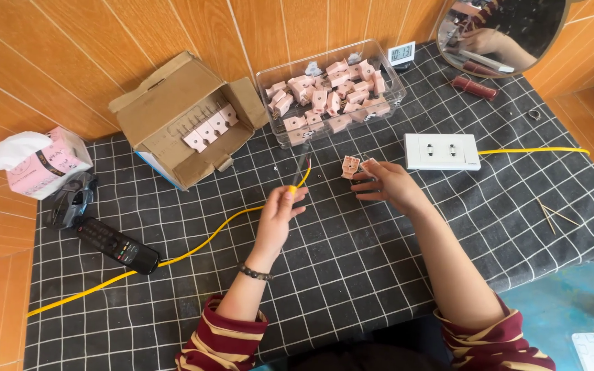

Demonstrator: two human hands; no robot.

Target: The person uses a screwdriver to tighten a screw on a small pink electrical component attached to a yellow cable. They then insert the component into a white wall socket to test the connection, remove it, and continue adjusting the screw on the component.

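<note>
Yellow cable (194, 242) ran across the black grid-patterned table cover (352, 261) from the near left edge up to the left hand (280, 209), which pinched it between thumb and fingers just below its stripped end; the bare wire tips (303, 162) stood up past the fingers. Right hand (388, 184) lay close beside, fingers closed on a small pink terminal piece (350, 166), held just above the cover and a short gap from the wire tips. Clear plastic tub (331, 96) behind both hands was heaped with the same pink pieces. Open cardboard box (180, 117) to its left held a few more in a row. White wall socket plate (442, 151) lay right of the right hand, a second yellow lead (534, 150) running off from it toward the right edge. Black remote control (117, 245) rested on the cable near the left side; pink tissue pack (39, 161) sat further back left. Small digital clock (401, 52) stood against the wooden wall, and a round mirror (500, 31) leaned at the far right corner.
</note>
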